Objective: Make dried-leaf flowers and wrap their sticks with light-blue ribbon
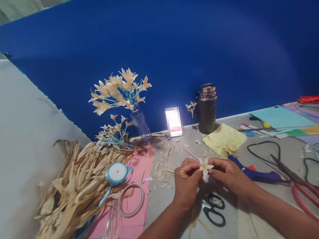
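A small cream flower (205,167) with pointed petals, seemingly made of dried husk, is held between both hands above the table. My left hand (187,178) pinches it from the left side, thumb and fingers together. From the right, my right hand (226,171) grips its edge with closed fingertips. The flower's underside and any stem are hidden. Just below the hands lie black-handled scissors (214,210), their blades partly covered. Thin husk scraps (164,164) are scattered beyond my left hand.
Dried husks (66,194), ribbon roll (116,173) and a tape ring (131,200) lie left, partly on pink paper (146,176). Behind stand husk flowers (120,87) in a clear bottle (141,124) and a dark flask (207,109). Blue-handled pliers (257,175) and red-handled shears (306,188) lie right.
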A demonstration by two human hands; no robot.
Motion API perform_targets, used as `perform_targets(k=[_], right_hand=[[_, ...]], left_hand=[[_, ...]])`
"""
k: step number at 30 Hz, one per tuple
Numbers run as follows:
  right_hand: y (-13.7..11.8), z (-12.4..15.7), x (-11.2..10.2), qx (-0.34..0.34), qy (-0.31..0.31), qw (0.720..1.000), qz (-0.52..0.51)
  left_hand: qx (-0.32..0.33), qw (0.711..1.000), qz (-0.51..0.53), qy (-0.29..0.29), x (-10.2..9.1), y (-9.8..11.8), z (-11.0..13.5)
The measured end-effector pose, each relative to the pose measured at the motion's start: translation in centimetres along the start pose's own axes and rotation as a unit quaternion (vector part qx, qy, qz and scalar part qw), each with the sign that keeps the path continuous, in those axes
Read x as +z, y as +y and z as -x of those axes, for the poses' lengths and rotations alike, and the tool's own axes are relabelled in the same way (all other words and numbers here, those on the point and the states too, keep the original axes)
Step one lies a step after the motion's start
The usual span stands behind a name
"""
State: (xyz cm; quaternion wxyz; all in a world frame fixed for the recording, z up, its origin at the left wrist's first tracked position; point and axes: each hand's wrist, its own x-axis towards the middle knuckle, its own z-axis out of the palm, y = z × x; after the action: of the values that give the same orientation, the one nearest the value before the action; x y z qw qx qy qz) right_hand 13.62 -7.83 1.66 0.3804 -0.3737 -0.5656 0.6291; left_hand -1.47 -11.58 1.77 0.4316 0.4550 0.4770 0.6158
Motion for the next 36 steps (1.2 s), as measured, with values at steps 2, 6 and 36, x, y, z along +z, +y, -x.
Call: perform_targets(k=[2,6,36], right_hand=[[-0.09,-0.05,-0.08,-0.022,0.016,0.999,0.024],[-0.29,0.09,-0.14,-0.070,0.034,0.995,0.062],[0.08,0.76,0.22,-0.071,0.070,0.994,0.038]], left_hand=[[0.017,1.000,-0.015,-0.002,-0.12,0.05,-0.01],[0.036,0.998,-0.043,-0.011,-0.30,0.29,0.01],[0.137,0.985,-0.100,-0.033,-0.19,0.20,0.45]])
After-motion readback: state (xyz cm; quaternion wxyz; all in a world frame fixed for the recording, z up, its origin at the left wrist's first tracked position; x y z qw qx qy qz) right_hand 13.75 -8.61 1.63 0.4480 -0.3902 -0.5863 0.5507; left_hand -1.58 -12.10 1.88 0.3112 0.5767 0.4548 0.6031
